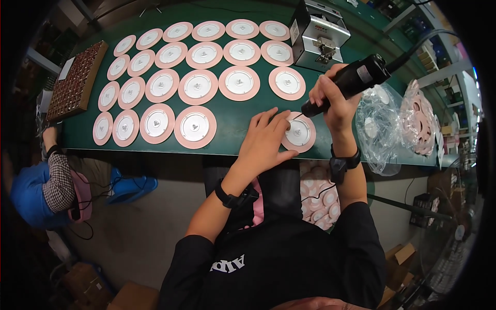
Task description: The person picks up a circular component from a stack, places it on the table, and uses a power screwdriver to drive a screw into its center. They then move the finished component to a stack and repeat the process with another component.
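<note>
My right hand [336,98] is wrapped around a black corded electric screwdriver [356,78], tilted so that its thin bit points down and left at a pink disc. This pink disc [302,135], with a white round centre, lies near the table's front edge. My left hand [264,137] steadies it from the left, fingertips on its upper left part and thumb by its lower edge. The bit's tip is close to those fingertips; whether it touches a screw is too small to tell. Beyond lie rows of similar discs [239,82], each with small metal parts at its centre.
A silver and black machine [320,39] stands at the back right. Clear plastic bags [380,124] and wrapped pink parts [417,119] lie on the right. A compartmented box [77,80] sits far left, near a person in blue [39,194]. More discs [319,199] are below the table.
</note>
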{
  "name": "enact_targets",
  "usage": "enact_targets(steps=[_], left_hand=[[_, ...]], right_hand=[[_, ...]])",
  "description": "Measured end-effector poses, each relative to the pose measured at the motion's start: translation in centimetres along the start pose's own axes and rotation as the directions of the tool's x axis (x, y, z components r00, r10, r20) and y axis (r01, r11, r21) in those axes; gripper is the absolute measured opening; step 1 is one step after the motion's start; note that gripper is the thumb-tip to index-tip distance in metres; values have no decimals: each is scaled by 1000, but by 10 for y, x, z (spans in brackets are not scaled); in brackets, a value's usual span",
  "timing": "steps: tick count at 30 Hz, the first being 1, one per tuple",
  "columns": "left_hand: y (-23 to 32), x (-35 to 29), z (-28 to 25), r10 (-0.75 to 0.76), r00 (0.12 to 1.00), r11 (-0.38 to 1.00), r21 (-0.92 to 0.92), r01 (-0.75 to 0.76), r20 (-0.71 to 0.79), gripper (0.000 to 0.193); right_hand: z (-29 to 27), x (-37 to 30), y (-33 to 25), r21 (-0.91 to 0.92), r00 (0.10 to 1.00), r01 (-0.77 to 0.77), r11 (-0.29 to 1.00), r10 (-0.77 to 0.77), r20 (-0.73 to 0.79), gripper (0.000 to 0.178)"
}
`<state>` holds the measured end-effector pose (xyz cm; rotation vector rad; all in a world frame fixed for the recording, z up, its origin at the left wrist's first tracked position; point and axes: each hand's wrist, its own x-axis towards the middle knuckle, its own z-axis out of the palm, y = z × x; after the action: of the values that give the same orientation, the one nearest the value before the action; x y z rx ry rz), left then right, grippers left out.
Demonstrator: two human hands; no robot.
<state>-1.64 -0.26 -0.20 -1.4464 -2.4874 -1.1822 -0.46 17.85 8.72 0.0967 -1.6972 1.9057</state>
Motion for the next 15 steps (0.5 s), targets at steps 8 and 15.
enact_targets(steps=[8,15], left_hand=[[6,1,-2,43,998,999,-1,-43,-48,57],[66,-26,12,-139,990,883,-452,123,-2,50]], right_hand=[[10,-6,-7,-91,1000,12,996,-10,23,28],[14,1,-2,-54,998,-11,999,14,62,28]])
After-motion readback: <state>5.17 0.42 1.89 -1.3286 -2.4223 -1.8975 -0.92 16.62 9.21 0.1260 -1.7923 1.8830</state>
